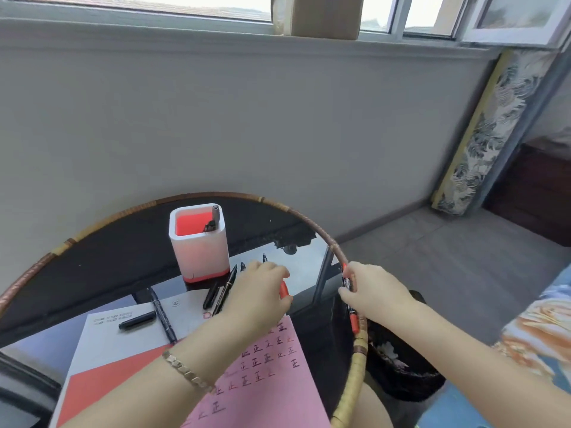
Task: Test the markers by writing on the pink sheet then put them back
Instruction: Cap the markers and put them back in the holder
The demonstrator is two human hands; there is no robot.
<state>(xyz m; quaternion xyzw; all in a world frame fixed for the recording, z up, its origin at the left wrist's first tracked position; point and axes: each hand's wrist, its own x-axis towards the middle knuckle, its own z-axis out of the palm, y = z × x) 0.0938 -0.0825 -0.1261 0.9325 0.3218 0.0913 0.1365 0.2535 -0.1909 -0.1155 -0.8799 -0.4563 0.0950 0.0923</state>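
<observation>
A pink sheet [265,381] covered with written characters lies at the front of the round table. My right hand [375,291] holds a red-ended marker [352,310] over the table's right rim. My left hand [258,293] grips a red marker cap [283,290] above the sheet's far corner. A white and red pen holder [200,245] stands behind with a grey-capped marker [215,214] in it. Several black markers [224,290] lie beside it, partly hidden by my left hand. One black marker [162,316] and a black cap [137,320] rest on the white paper.
A white and red sheet [102,350] lies under the pink one. The dark glass table has a wicker rim [355,366]. A black wastebasket [401,369] stands on the floor to the right. A grey wall and window are behind.
</observation>
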